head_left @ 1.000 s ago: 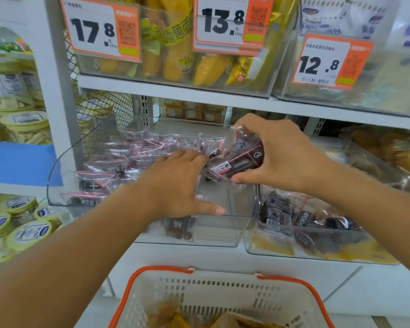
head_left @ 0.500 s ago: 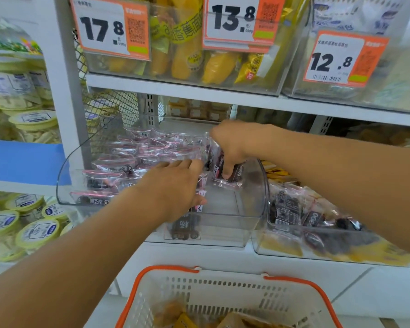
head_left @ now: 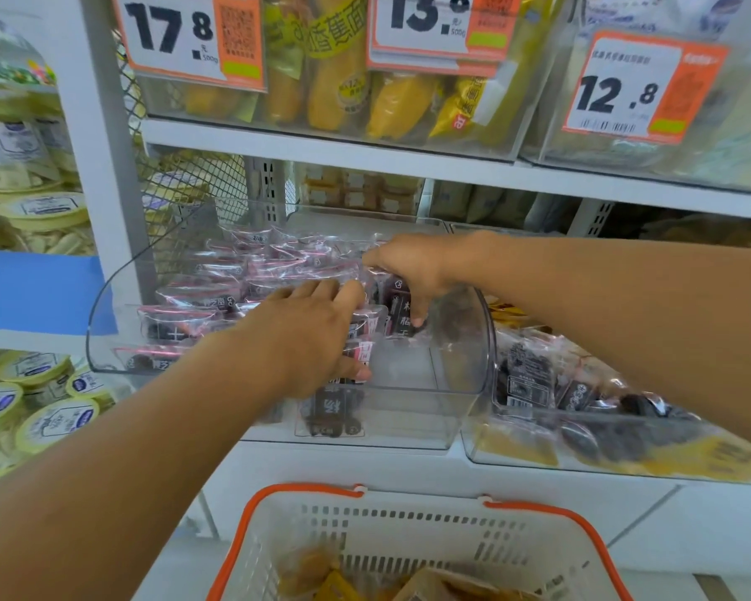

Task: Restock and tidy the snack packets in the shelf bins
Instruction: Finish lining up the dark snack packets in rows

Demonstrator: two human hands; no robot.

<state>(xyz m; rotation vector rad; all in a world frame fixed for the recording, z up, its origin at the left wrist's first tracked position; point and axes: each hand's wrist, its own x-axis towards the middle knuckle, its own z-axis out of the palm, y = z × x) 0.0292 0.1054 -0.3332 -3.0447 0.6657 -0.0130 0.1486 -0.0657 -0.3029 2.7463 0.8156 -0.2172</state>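
Note:
A clear plastic bin (head_left: 412, 431) on the middle shelf holds several pink-edged packets of dark dried fruit (head_left: 252, 271), stacked in rows at its left and back. My left hand (head_left: 317, 336) lies flat with straight fingers against the right end of the stack. My right hand (head_left: 412, 271) reaches down into the bin from the right and pinches upright dark packets (head_left: 402, 314) against the stack. One more packet (head_left: 332, 412) lies flat at the bin's front wall, below my left hand.
A second clear bin (head_left: 517, 453) with dark and yellow packets stands to the right. Bins with yellow snacks and price tags (head_left: 638, 88) fill the shelf above. Round tubs (head_left: 40, 210) sit on the left shelves. A white basket with orange rim (head_left: 304, 492) stands below.
My right hand carried the packets from above the right bin leftward and down into the left bin, next to the stack. My left hand stayed pressed against the stack.

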